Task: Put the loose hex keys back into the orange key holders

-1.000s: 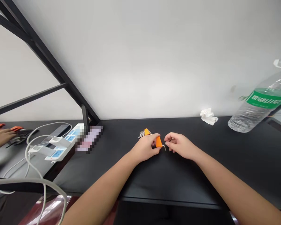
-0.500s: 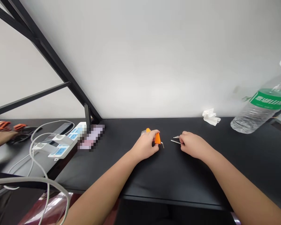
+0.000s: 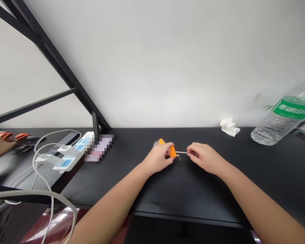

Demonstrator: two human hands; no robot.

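Note:
My left hand point(image 3: 159, 158) is closed around an orange hex key holder point(image 3: 173, 151) on the black table. Thin metal key ends stick out at the holder's far left side, and the bent end of one hex key point(image 3: 179, 157) shows at its right. Between finger and thumb, my right hand point(image 3: 202, 156) pinches a straight grey hex key point(image 3: 182, 152). Its tip meets the holder's right end; whether it has entered a hole I cannot tell. The fingers of my right hand hide the rest of that key.
A crumpled tissue point(image 3: 229, 127) and a large water bottle point(image 3: 277, 117) stand along the wall at right. To the left are a power strip point(image 3: 73, 156) with white cables, a pixelated flat item point(image 3: 99, 149) and a dark metal frame point(image 3: 66, 73). Another person's hand point(image 3: 1, 147) is at far left.
My right hand has moved left with the hex key, bringing its tip from a gap away up to the orange holder. My left hand has stayed almost still.

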